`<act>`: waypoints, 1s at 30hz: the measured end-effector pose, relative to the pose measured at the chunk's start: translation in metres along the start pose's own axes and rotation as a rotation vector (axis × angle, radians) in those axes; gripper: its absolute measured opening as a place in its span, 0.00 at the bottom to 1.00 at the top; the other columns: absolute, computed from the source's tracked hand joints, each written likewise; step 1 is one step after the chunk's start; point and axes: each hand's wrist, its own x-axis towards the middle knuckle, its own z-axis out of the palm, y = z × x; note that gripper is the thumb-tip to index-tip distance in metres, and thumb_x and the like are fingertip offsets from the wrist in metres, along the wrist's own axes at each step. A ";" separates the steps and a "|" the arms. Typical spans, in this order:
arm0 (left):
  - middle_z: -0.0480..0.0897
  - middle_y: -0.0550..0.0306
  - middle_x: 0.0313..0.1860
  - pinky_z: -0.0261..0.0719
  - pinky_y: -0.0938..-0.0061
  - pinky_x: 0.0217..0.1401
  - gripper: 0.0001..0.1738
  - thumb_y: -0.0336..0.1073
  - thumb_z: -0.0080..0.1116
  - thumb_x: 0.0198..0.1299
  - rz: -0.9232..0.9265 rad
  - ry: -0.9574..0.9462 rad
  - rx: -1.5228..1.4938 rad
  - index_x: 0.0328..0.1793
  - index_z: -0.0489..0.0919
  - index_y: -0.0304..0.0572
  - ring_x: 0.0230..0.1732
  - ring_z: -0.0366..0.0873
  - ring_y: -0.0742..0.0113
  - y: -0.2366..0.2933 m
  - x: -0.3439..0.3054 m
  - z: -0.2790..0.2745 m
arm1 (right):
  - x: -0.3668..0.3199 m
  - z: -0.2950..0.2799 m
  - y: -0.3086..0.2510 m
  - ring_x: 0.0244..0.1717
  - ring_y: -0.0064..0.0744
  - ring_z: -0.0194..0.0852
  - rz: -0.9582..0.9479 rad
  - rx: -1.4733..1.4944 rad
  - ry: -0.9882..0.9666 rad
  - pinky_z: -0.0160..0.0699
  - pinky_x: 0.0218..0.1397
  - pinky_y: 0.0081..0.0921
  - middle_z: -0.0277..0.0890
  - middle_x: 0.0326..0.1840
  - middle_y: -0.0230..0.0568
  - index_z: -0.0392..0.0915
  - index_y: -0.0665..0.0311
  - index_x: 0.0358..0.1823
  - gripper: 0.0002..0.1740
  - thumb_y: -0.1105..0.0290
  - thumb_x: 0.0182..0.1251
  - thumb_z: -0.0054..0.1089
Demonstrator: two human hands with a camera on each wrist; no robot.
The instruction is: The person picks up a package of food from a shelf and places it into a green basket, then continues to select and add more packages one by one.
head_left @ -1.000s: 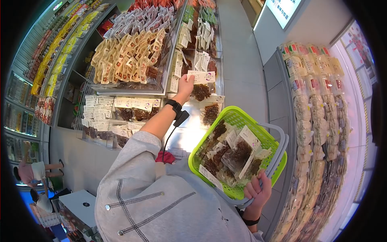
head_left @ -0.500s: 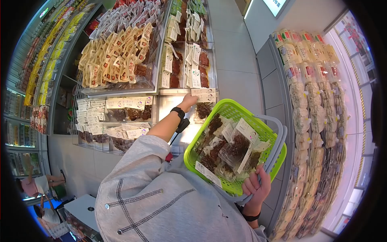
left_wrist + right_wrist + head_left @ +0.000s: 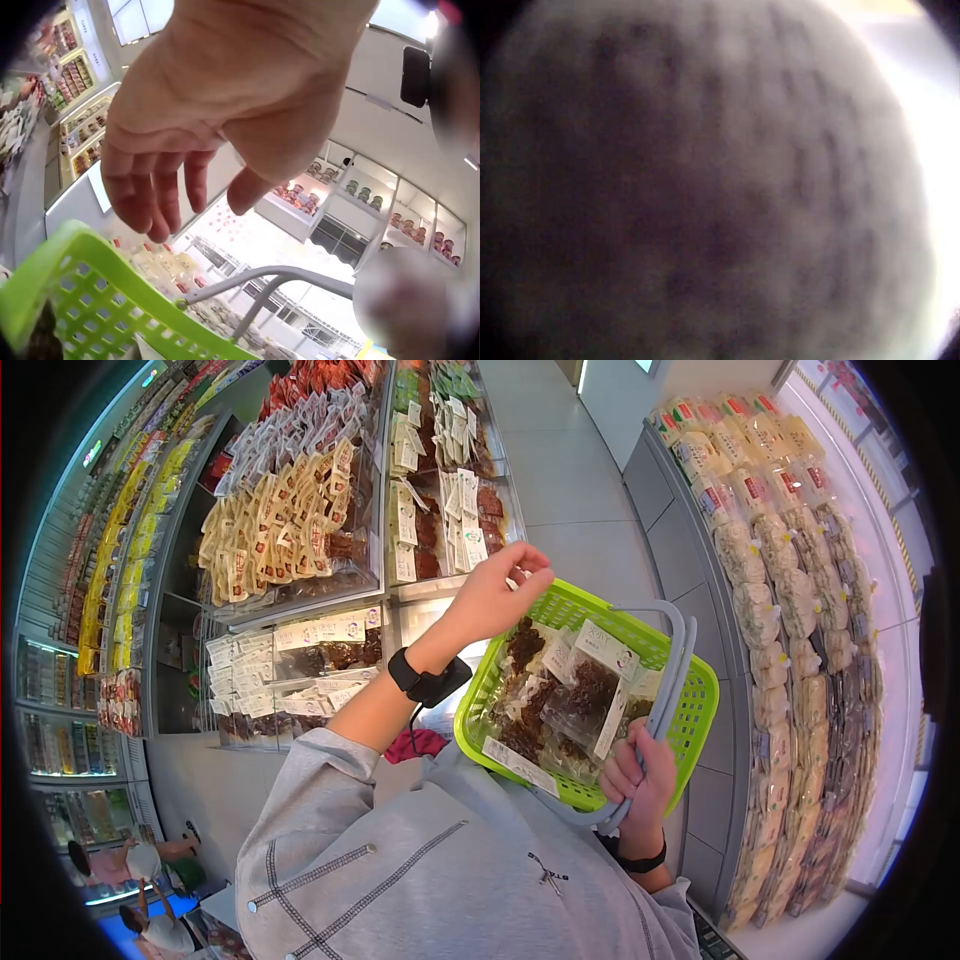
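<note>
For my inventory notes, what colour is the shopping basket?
Lime green basket, with grey handles; best in the head view.

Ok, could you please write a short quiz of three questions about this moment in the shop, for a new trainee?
1. True or false: the left hand pinches a packet above the lime-green plastic mesh basket.
2. Which part of the basket does the right hand grip? A) the green rim B) the grey handles C) the bottom
3. Fill in the gap: the clear packets of dark dried food in the basket carry ___ labels.

Key: 1 false, the left hand is empty and its fingers are relaxed; 2 B; 3 white.
</note>
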 end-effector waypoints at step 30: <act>0.78 0.38 0.45 0.76 0.60 0.51 0.33 0.49 0.69 0.46 -0.245 -0.392 0.536 0.53 0.71 0.37 0.48 0.78 0.46 -0.046 -0.008 0.102 | 0.002 -0.006 0.004 0.09 0.12 0.46 -0.003 0.040 -0.056 0.48 0.09 0.14 0.50 0.14 0.21 0.66 0.57 0.36 0.08 0.65 0.74 0.46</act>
